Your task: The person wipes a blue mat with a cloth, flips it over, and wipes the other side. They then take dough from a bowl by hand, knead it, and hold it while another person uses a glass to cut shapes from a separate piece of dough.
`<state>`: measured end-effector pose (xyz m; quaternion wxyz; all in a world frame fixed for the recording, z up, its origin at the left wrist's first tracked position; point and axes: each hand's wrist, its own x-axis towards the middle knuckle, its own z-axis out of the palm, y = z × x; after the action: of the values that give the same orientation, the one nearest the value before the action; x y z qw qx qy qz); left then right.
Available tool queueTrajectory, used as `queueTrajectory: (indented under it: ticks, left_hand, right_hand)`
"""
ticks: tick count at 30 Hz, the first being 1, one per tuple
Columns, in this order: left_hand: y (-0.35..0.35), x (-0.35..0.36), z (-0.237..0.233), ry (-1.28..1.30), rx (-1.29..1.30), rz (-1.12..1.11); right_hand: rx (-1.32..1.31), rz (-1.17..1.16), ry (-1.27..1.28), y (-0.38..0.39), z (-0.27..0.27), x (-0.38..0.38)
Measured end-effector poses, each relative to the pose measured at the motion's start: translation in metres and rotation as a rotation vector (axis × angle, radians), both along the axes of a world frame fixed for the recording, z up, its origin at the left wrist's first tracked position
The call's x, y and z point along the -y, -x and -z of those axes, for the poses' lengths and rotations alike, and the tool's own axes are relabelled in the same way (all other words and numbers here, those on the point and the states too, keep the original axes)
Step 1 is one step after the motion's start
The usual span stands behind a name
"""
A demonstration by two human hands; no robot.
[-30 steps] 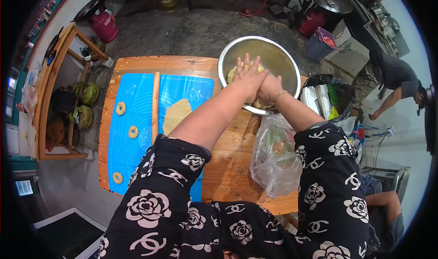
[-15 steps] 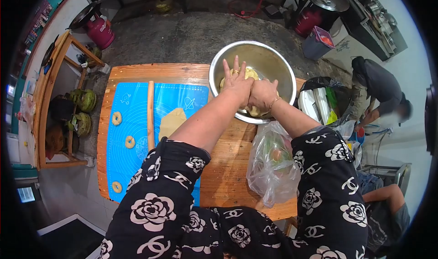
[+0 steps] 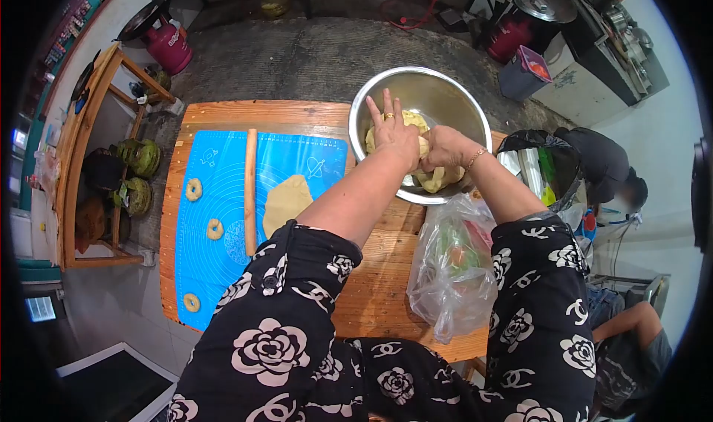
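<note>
A large metal bowl point(image 3: 479, 99) holds a mass of yellowish dough point(image 3: 440, 180). My left hand point(image 3: 396, 138) lies on the dough with its fingers spread. Beside it my right hand point(image 3: 448, 149) is closed, its fingers curled into the dough and partly hidden. Left of the bowl, a blue baking mat point(image 3: 215, 266) carries a wooden rolling pin point(image 3: 251, 192) and a flat rolled-out piece of dough point(image 3: 286, 206). Along the mat's left side are three dough rings, the middle one point(image 3: 215, 229) nearest the rolling pin.
A clear plastic bag point(image 3: 449, 273) with something green and red inside lies on the wooden table point(image 3: 379, 273) by my right forearm. A black-lined bin point(image 3: 531, 166) stands right of the table. One person point(image 3: 605, 158) bends over there, and another person's arm point(image 3: 631, 322) shows lower down.
The whole view has shifted slightly, so the table and bowl sit further right. My right hand has drawn a little away from my left, still in the dough. The bending person is lower.
</note>
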<state>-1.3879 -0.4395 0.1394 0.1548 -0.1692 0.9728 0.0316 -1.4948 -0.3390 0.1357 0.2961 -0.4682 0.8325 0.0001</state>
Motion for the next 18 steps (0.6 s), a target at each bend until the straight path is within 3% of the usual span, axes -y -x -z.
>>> queueTrajectory:
  ticks: [10,14,18]
  left_hand:
    - [0.004,0.000,0.001,0.038,0.039,-0.009]
    - [0.007,0.002,0.010,0.054,0.020,-0.005]
    - [0.004,0.010,0.015,-0.029,-0.041,0.056]
  right_hand:
    - [0.137,0.005,0.110,0.000,-0.030,-0.016]
    - [0.113,0.015,0.052,-0.010,-0.061,-0.011]
    - [-0.100,-0.141,-0.092,0.003,-0.051,-0.001]
